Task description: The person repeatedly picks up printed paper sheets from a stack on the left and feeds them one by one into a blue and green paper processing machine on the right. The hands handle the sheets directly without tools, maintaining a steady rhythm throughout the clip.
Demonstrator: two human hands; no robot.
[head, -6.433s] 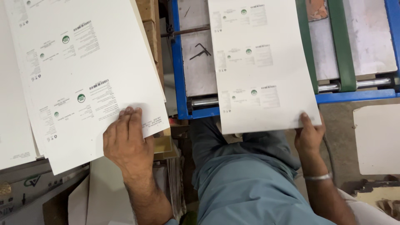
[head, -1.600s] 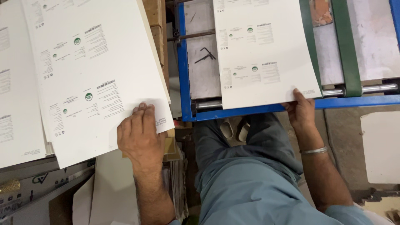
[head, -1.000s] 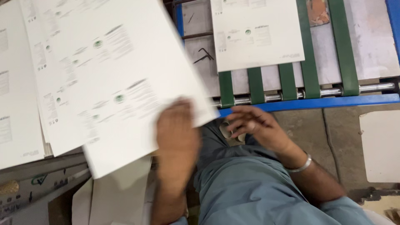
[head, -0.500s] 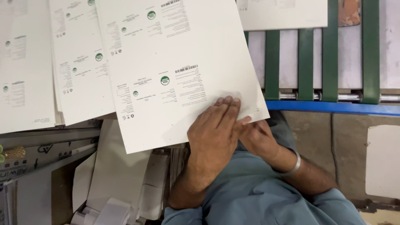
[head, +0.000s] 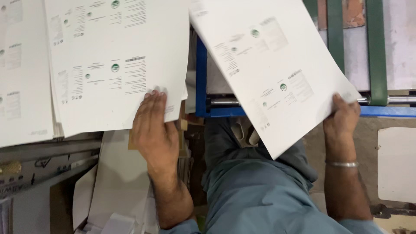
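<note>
Here right hand (head: 342,119) pinches a printed sheet (head: 277,73); left hand (head: 154,130) presses the stack (head: 112,65).

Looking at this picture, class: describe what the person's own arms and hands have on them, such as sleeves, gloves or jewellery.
Both hands are bare, with no gloves. The left hand and its forearm carry nothing. The right hand has a thin silver-coloured bangle round the wrist. Both forearms are uncovered; blue-grey cloth shows only at the bottom edge by the elbows, possibly short sleeves.
</note>
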